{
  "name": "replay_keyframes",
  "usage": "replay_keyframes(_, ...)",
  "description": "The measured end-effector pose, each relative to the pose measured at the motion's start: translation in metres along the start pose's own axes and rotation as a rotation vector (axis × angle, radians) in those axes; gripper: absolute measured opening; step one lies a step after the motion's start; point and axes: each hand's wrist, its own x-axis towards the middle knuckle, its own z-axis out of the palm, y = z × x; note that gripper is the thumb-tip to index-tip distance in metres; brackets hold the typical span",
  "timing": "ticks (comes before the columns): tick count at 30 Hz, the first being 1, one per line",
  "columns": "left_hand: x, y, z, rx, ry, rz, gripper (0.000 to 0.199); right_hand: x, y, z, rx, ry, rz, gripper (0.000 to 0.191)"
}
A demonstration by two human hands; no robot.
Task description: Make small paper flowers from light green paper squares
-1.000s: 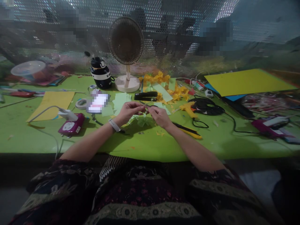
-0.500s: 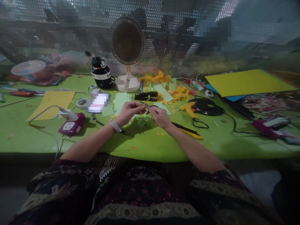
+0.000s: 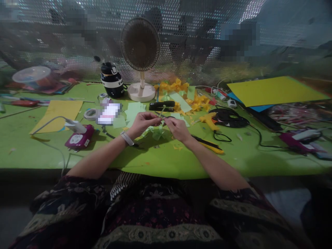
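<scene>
My left hand (image 3: pixel 142 123) is closed in a pinch on a narrow strip of light green paper (image 3: pixel 163 109), whose free end points up and away. Fingertip to fingertip with it, my right hand (image 3: pixel 178 129) is wrapped round what looks like a small pair of scissors (image 3: pixel 157 113); a thin dark blade shows, and the fingers hide most of the rest. Crumpled green paper pieces (image 3: pixel 157 132) lie on the table just below both hands. Behind the fingertips is a black stapler (image 3: pixel 162 106), with flat green paper sheets (image 3: pixel 134 110) to its left.
A fan (image 3: pixel 141 93) and a black bottle (image 3: pixel 112 83) stand at the back. Orange paper flowers (image 3: pixel 178 84) are heaped beyond the stapler. On the right lie a yellow glue gun (image 3: pixel 208 120) and a box cutter (image 3: pixel 211 146); on the left, a phone (image 3: pixel 109 114) and purple socket adapter (image 3: pixel 80 138).
The free end of the green strip, curled half a second ago, now stands straighter between the fingers. Both hands have stayed almost in place.
</scene>
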Motion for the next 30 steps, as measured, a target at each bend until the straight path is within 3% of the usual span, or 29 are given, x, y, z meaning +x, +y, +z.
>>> replay_keyframes(17,0.0018,0.0007,-0.0038,0.076,-0.041,0.081,0.036,0.001,-0.0021,-0.0059,0.0,-0.07,0.01,0.048)
replay_keyframes(30,-0.001,-0.0007,-0.0013,0.042,-0.05,0.07,0.028,-0.0008,-0.0064,-0.0058,0.261,-0.242,0.224,0.047)
